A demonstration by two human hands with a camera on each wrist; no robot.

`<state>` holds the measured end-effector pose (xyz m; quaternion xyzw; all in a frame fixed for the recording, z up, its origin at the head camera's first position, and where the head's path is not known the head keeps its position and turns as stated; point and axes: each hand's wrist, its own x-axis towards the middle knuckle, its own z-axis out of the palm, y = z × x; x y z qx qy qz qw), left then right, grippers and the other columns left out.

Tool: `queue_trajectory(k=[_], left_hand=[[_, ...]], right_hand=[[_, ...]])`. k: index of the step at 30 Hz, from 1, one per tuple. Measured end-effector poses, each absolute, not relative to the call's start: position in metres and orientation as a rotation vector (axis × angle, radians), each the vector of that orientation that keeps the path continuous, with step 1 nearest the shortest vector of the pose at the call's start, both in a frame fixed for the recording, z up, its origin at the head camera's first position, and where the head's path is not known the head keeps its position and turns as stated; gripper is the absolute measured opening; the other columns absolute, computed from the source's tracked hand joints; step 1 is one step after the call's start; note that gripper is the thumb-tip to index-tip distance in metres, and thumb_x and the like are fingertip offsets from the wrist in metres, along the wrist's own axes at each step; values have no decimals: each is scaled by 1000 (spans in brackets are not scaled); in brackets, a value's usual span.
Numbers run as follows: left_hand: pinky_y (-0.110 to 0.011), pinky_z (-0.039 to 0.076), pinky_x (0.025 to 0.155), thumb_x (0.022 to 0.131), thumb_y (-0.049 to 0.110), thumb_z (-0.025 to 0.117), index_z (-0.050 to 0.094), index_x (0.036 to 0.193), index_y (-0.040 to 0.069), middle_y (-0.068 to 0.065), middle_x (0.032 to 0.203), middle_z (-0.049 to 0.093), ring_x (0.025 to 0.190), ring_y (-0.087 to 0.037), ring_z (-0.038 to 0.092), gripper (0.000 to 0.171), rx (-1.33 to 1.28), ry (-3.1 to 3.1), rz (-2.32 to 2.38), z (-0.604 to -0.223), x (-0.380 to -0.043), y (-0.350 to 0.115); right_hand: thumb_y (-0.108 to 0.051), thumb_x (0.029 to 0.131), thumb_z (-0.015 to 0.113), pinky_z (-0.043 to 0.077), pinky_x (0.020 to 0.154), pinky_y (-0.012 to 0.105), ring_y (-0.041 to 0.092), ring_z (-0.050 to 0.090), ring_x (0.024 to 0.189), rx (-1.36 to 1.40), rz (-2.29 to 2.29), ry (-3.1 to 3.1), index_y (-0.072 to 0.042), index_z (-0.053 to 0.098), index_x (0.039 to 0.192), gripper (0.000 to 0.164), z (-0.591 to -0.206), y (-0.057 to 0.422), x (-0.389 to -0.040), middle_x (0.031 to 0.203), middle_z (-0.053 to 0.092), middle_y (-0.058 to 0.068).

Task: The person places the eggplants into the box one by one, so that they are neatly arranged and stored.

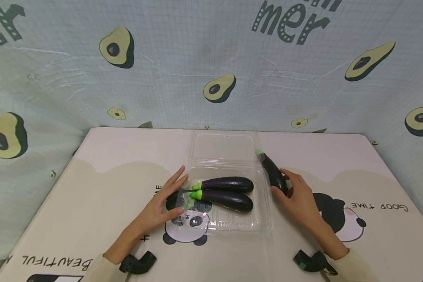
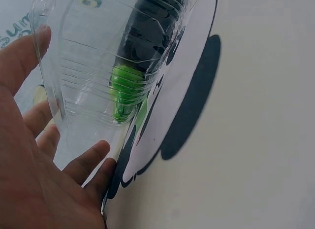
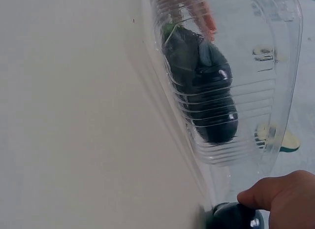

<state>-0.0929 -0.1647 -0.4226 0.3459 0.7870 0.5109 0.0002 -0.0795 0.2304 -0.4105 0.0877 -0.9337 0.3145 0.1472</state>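
A clear plastic box lies with its hinged lid folded back, away from me. Two dark purple eggplants with bright green stem ends rest side by side inside: a far one and a near one. My left hand has its fingers spread at the box's left wall, thumb toward me; the left wrist view shows fingertips against the clear rim. Just outside the right wall, my right hand grips a third eggplant by its thick end between thumb and fingers. Its green tip points away.
The table mat carries printed pandas and lettering. Behind it hangs a pale cloth with avocado prints. A dark wrist mount sits at the left wrist, and another at the right.
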Motion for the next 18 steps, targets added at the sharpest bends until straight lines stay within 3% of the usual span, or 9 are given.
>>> queue_trajectory(k=[18], left_hand=[[-69, 14, 104, 84, 21, 65, 33, 148, 4, -7, 159, 12, 145, -26, 11, 73, 1084, 2474, 1610, -421, -91, -164]], right_hand=[[-17, 90, 66, 43, 53, 28, 15, 53, 65, 181, 940, -2706, -2, 47, 137, 52, -405, 229, -78, 112, 56, 22]])
